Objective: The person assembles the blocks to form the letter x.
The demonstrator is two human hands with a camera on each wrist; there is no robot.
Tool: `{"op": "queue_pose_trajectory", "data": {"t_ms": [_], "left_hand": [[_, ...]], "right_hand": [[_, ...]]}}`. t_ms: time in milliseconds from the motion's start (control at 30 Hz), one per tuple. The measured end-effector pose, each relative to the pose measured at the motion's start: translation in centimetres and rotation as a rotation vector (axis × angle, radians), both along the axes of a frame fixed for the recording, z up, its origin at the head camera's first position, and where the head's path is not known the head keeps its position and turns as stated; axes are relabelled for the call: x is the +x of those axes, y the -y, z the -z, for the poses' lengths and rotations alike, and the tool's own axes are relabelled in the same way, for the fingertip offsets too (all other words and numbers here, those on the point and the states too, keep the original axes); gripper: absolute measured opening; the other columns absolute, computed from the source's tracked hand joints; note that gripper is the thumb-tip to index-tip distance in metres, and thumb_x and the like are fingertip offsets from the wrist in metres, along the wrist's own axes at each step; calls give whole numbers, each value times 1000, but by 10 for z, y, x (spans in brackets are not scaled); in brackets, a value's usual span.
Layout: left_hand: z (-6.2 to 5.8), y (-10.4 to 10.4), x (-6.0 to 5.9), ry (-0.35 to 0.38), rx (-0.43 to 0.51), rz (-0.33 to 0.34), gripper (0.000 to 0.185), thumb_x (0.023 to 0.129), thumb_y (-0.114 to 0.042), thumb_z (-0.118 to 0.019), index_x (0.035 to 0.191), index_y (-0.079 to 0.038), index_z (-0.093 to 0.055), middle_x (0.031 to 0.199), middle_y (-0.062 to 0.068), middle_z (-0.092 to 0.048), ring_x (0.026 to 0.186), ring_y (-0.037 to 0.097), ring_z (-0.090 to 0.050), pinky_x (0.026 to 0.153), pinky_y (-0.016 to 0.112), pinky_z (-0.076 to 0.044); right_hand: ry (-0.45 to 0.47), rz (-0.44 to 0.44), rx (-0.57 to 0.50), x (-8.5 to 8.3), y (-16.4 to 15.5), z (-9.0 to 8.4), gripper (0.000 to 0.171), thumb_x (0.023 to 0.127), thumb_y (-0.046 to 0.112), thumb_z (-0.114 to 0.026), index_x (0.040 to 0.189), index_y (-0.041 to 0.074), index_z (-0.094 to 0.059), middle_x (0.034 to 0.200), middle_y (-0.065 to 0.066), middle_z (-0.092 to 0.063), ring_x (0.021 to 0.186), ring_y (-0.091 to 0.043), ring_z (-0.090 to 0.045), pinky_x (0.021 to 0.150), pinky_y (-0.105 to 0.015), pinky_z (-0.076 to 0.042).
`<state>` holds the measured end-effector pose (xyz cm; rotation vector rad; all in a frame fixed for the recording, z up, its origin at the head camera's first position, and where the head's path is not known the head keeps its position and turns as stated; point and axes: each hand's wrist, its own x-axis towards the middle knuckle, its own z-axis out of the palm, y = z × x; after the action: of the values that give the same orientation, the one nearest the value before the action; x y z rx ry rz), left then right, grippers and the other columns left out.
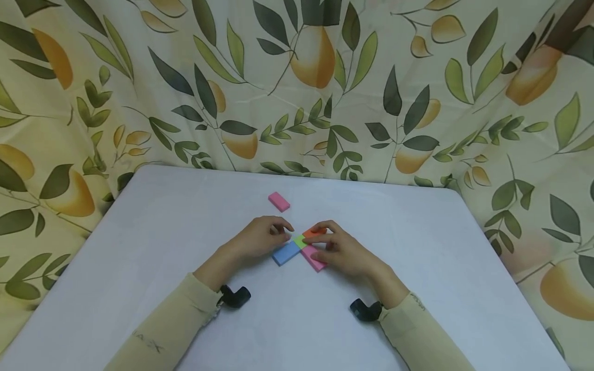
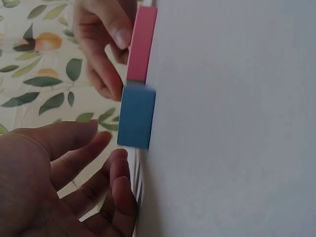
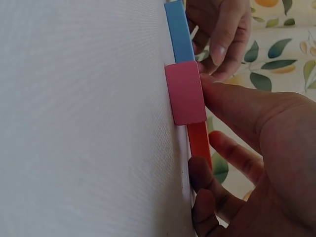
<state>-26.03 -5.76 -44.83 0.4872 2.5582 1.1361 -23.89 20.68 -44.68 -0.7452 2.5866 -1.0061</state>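
Flat coloured blocks lie joined in an X on the white table: a blue block point(image 1: 285, 254), a small green block point(image 1: 299, 240), an orange block point(image 3: 199, 143) and a pink block point(image 3: 185, 94). My right hand point(image 1: 347, 251) rests over them from the right, its thumb touching the pink block and its fingertips at the green and orange ones. To the left, my left hand point(image 1: 261, 235) hovers by the blue block with loosely bent fingers and nothing in them. In the left wrist view a gap shows between those fingers and the blue block point(image 2: 137, 117).
Another pink block point(image 1: 279, 202) lies alone on the white table point(image 1: 204, 201), beyond the joined blocks. A curtain point(image 1: 297, 129) printed with fruit and leaves hangs behind the table's far edge. Small black devices point(image 1: 235, 297) sit at both wrists.
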Motion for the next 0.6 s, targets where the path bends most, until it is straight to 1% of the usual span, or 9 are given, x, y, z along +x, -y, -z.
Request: {"op": "queue_pose_trajectory", "data": {"t_ms": [67,100,167,233,300,333,533,567,600], "left_hand": [[-2,2,-3,2,-4,-28,22,93,-34,-62,114,-29,-66,102,-8,-63,94,14,-59,83,33,-49],[-3,3,-5,-2,-7,-42,22,93,-34,-62,114,-28,-66,101,-7,-63,94,14,-59,83,33,-49],[-5,6,-8,-18,-2,-70,21,93,-32,-63,113,-26,-66,101,-6,-62,94,16,-59,83,33,-49],[-6,9,-12,-37,-4,-92,22,93,-32,-63,114,-24,-65,102,-4,-61,94,16,-58,82,33,-49],[-9,11,-16,-56,-9,-110,24,93,-32,-63,115,-22,-64,105,-2,-59,95,18,-57,83,34,-49],[-9,12,-19,-65,-8,-113,25,93,-32,-63,116,-21,-64,106,0,-58,96,19,-57,83,34,-48],[-10,17,-31,-86,-48,-157,32,93,-34,-63,121,-19,-62,115,4,-54,101,22,-54,88,37,-47],[-10,17,-33,-90,-58,-164,32,93,-35,-63,122,-20,-61,117,5,-54,102,22,-53,89,37,-47],[-10,18,-34,-94,-65,-169,34,93,-35,-63,123,-20,-60,119,6,-53,102,22,-53,89,38,-47]], "right_hand": [[10,5,6,0,0,0,39,92,34,-66,130,31,-61,144,10,-37,91,-14,-56,80,-29,-42],[15,8,10,0,0,0,39,92,34,-66,130,32,-61,144,10,-36,94,-13,-56,82,-29,-42],[19,11,19,-1,0,0,39,92,35,-66,130,33,-61,144,10,-36,93,-13,-56,82,-30,-42],[18,12,26,-2,1,0,38,91,35,-66,129,33,-62,143,10,-36,98,-12,-53,83,-31,-42],[20,16,32,-2,1,0,38,91,35,-66,129,33,-62,143,11,-36,100,-12,-52,83,-31,-42],[24,19,32,-3,1,0,38,91,34,-66,129,34,-62,143,12,-36,97,-13,-53,81,-31,-42],[34,22,25,-4,0,3,37,91,34,-66,128,35,-62,143,13,-35,98,-15,-53,82,-33,-42],[31,18,19,-4,0,3,36,91,33,-66,127,34,-62,143,12,-36,104,-15,-52,85,-33,-42],[31,16,13,-4,0,3,36,91,33,-67,127,34,-63,143,12,-36,106,-16,-51,86,-34,-42]]}}
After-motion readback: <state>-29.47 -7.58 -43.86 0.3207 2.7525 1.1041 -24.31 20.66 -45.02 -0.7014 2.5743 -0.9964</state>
